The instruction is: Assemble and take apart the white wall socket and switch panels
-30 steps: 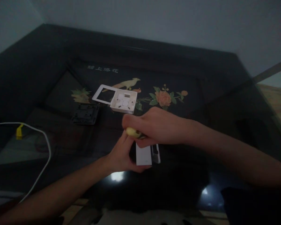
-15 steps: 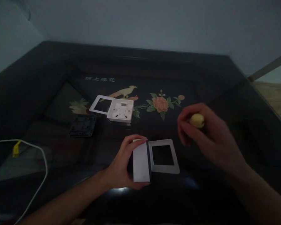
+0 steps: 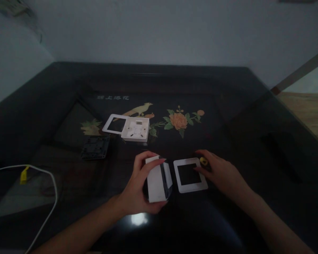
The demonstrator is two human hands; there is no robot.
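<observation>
My left hand [image 3: 140,183] grips a white square box [image 3: 156,181], stood on its side, by its top and bottom edges. A dark part with a pale face shows along the box's right side. To the right, a white cover frame [image 3: 177,176] with a square opening lies flat on the table. My right hand [image 3: 218,169] is at the frame's right edge, thumb and forefinger around a small yellow rounded piece [image 3: 203,161], seemingly a tool's handle end; the rest of it is hidden. Its thumb tip reaches over the frame's opening.
Farther back sit an open white mounting box [image 3: 135,137] and a second white frame [image 3: 108,123] touching it. A black plastic module [image 3: 95,147] lies to their left. A white cable [image 3: 53,180] with a yellow tag [image 3: 23,175] runs along the left of the dark glossy table [image 3: 228,218].
My right hand has come down and left to the cover frame, the yellow piece still in it. The box in my left hand has turned slightly, showing more of its right side.
</observation>
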